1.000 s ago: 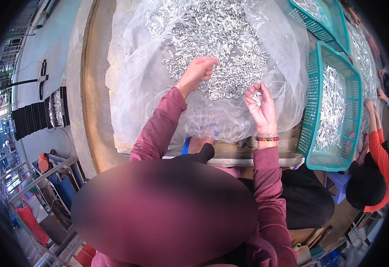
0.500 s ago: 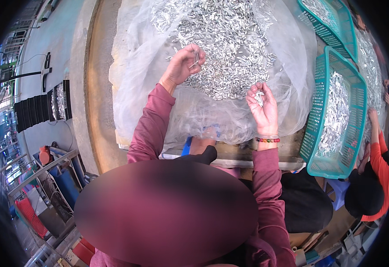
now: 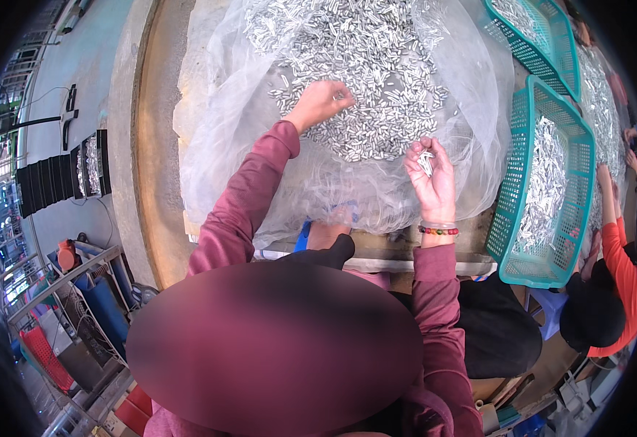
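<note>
A wide heap of small, silvery metal pieces (image 3: 377, 124), short and rod-like, lies on a sheet of clear netting-like plastic (image 3: 238, 167). My left hand (image 3: 321, 104) reaches over the heap, palm down, its thumb and fingertips pinched together at the pieces. What sits between those fingertips is too small to make out. At the heap's near right edge my right hand (image 3: 433, 178) is turned palm up, fingers curled round several silvery metal pieces (image 3: 425, 162). A beaded bracelet is on that wrist.
On the right stands a green plastic basket (image 3: 504, 211) partly filled with longer silvery pieces, with another green basket (image 3: 537, 54) beyond it. A person in an orange sleeve (image 3: 613, 255) works farther right. A raised ledge (image 3: 133, 146) borders the left side.
My left hand has moved right and turned from palm-up, with thin silvery pieces at its fingers, to palm-down over the heap. My right hand has stayed nearly still with its pieces.
</note>
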The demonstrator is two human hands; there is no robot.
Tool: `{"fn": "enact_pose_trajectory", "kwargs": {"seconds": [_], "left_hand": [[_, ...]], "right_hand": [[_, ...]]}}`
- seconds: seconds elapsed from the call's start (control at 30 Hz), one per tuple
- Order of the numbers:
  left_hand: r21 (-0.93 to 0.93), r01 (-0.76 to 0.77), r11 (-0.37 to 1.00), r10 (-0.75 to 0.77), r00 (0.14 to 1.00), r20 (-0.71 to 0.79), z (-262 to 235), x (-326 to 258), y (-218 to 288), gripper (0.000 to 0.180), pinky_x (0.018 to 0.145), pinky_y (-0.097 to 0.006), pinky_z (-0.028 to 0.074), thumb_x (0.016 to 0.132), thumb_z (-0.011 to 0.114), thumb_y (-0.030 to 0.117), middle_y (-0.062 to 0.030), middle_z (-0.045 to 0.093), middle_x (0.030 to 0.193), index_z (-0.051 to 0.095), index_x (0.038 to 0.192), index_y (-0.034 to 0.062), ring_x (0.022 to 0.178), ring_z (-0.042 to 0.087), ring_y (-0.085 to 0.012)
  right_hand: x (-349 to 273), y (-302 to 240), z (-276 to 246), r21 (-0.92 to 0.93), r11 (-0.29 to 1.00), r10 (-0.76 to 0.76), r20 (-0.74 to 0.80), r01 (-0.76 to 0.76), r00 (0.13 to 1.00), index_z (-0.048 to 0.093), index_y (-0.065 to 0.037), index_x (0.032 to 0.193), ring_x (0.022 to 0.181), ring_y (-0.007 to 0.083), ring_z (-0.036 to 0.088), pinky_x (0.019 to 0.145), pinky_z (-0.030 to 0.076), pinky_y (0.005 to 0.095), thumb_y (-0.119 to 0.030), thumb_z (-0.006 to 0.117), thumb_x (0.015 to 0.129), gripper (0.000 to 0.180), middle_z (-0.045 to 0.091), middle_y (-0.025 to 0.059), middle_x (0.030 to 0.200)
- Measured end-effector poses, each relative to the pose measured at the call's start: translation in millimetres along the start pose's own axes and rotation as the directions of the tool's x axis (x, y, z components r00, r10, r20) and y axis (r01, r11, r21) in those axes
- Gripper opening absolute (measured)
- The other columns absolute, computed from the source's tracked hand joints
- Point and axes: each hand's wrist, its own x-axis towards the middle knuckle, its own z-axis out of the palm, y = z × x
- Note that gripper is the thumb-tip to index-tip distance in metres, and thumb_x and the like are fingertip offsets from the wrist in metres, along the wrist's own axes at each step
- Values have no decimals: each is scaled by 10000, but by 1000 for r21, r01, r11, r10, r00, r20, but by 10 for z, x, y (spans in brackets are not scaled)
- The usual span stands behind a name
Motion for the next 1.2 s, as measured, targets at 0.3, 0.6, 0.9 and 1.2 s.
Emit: {"fn": "enact_pose_trajectory", "kwargs": {"seconds": [0.3, 0.6, 0.9, 1.2], "left_hand": [[-837, 327, 439, -151, 945, 290, 135, 12, 318, 193, 415, -179, 283, 825, 549, 144, 35, 457, 704, 588, 970, 22, 549, 374, -52], [634, -84, 769, 83, 996, 32, 568, 210, 177, 103, 702, -432, 518, 777, 585, 73, -189, 654, 801, 666, 835, 44, 805, 645, -351], [-966, 236, 107, -3, 972, 237, 79, 329, 218, 170, 402, -184, 298, 782, 453, 105, -34, 479, 782, 524, 924, 44, 597, 399, -104], [-464, 176, 868, -99, 978, 185, 318, 790, 435, 223, 475, -282, 430, 769, 663, 193, -63, 589, 709, 659, 917, 27, 579, 542, -194]], "right_hand": [[0, 17, 29, 43, 999, 19, 61, -22, 998, 491, 18, 935, 756, 215, 462, 612, 393, 287, -172, 429, 965, 202, 509, 143, 851], [-8, 35, 6, 81, 996, 19, 31, -21, 999, 495, 7, 919, 739, 210, 456, 599, 383, 280, -157, 425, 962, 184, 506, 135, 833], [-93, -7, -54, 111, 994, -5, -7, 6, 1000, 489, 12, 918, 724, 202, 442, 591, 380, 277, -154, 442, 956, 176, 500, 128, 820], [-283, -86, -44, 83, 994, -75, -19, 76, 997, 466, 5, 929, 725, 169, 397, 590, 354, 254, -163, 413, 969, 181, 449, 94, 824]]}}
